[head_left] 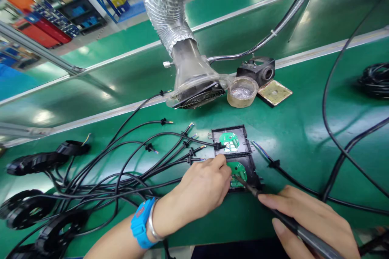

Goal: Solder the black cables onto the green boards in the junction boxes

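My right hand (pixel 313 218) grips a soldering iron (pixel 285 220) like a pen. The iron's tip reaches the lower green circuit board (pixel 238 170), which sits in a black plastic tray. My left hand (pixel 208 180) is closed in a pinch at the left side of that board. A black cable (pixel 168 183) runs in under this hand; its end is hidden behind the fingers. Just above, a second circuit board (pixel 229 142) lies in another black tray (pixel 243 132), with a cable end resting on it.
Several black cables (pixel 121 178) with bared ends and black ring-shaped parts (pixel 60 226) lie to the left. A fume extractor hood (pixel 197 76) hangs over the bench. Behind are a round solder pot (pixel 242 92), an iron stand (pixel 258 68) and a sponge tray (pixel 276 92). More cable (pixel 304 188) crosses at right.
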The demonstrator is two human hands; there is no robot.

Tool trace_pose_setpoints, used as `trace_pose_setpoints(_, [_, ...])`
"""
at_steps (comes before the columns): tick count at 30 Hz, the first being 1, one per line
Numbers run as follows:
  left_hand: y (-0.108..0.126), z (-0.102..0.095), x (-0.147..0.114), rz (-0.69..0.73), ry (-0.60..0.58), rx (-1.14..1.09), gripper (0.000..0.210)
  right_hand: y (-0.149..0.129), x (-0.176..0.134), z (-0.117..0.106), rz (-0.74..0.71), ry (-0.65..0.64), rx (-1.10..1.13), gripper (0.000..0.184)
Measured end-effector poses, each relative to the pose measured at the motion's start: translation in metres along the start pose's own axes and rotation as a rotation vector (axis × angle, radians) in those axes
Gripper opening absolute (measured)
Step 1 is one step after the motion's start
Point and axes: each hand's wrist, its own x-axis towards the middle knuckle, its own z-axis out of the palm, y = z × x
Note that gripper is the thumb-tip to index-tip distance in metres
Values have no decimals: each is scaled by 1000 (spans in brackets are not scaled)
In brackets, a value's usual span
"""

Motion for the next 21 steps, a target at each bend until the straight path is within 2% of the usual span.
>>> trace_pose_setpoints(4, [2,-1,0,-6,-7,22,26,1,0,3,-17,24,-6,26])
trace_pose_setpoints(7, [2,-1,0,-10,-9,29,26,5,-6,5,-51,68,-97,24])
trace_pose_setpoints(10, [2,-1,0,-17,-13,24,26,7,-15,1,-57,53,-142,23])
trace_pose_setpoints(16, [2,0,0,-12,-10,10,25,4,-17,-5,21,110,-132,20])
trace_pose_setpoints(21, [2,0,0,-7,-5,11,27,6,-13,0,70,83,-38,18])
